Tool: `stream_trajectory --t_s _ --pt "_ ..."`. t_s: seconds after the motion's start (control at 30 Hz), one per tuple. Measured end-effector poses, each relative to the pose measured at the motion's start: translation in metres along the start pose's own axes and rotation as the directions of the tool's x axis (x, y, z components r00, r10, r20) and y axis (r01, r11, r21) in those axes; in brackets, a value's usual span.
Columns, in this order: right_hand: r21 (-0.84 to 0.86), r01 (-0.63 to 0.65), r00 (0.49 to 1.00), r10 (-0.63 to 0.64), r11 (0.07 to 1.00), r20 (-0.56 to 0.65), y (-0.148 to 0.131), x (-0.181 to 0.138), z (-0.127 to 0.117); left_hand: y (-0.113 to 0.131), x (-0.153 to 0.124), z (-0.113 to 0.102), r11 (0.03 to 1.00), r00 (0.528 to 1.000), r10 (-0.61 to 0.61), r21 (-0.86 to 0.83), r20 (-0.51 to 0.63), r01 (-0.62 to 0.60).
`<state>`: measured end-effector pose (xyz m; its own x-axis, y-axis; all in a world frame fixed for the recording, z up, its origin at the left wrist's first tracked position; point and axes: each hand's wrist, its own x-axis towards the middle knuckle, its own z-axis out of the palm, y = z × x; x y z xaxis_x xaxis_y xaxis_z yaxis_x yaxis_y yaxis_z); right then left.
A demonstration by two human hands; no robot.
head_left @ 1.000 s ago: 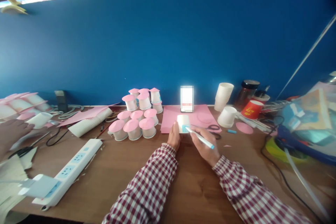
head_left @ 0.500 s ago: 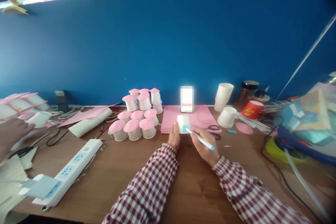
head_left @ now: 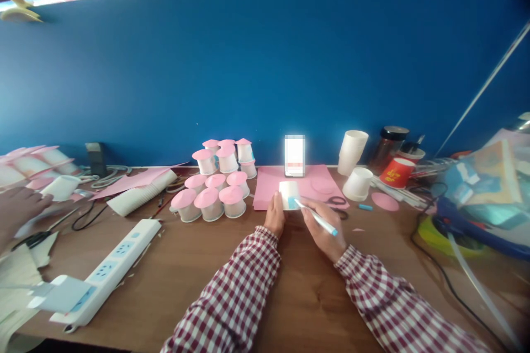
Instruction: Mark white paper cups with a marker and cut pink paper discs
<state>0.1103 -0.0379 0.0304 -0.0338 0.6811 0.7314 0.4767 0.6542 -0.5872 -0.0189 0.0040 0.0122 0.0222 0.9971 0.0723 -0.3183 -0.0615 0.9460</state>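
Note:
My left hand (head_left: 274, 215) is closed around the left side of a white paper cup (head_left: 288, 192), which has a light blue patch near its lower edge. In my right hand (head_left: 325, 231) is a white marker pen (head_left: 317, 217) with a blue end, its tip at the blue patch. Behind the cup lie pink paper sheets (head_left: 269, 182), with the dark handles of scissors (head_left: 337, 200) at their right edge. A small blue cap (head_left: 365, 207) rests farther right, near an upside-down white cup (head_left: 358, 184).
Several cups with pink cone tops (head_left: 208, 198) stand left of my hands. A power strip (head_left: 120, 259) lies nearer on the left, beyond it a row of nested cups (head_left: 141, 193). Another person's hand (head_left: 19, 209) is at far left. Stacked cups (head_left: 351, 151) and a red cup (head_left: 397, 172) stand right.
The marker tip has shifted slightly against the cup's blue patch. Both hands keep their grip and otherwise stay in place.

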Motion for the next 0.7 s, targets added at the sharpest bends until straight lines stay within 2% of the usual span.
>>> stream_trajectory --t_s 0.2,0.37,0.57,0.7 --pt "0.011 0.008 0.999 -0.009 1.0 0.037 0.0006 -0.0012 0.0012 0.0044 -0.0027 0.0023 0.999 1.0 -0.01 -0.033 0.003 0.01" --pt "-0.007 -0.015 1.0 0.015 1.0 0.003 0.001 -0.0012 0.0013 0.0041 -0.0026 0.002 0.999 1.0 -0.011 -0.035 0.01 0.011" --pt "-0.01 0.004 0.999 -0.003 1.0 0.033 0.0007 -0.0012 0.0017 0.0043 -0.0024 0.0019 0.999 1.0 -0.012 -0.034 0.028 0.013" --pt "-0.022 -0.013 1.0 0.014 1.0 0.002 0.0007 -0.0007 0.0012 0.0002 -0.0004 0.0006 0.995 0.998 -0.002 -0.096 0.068 0.008"
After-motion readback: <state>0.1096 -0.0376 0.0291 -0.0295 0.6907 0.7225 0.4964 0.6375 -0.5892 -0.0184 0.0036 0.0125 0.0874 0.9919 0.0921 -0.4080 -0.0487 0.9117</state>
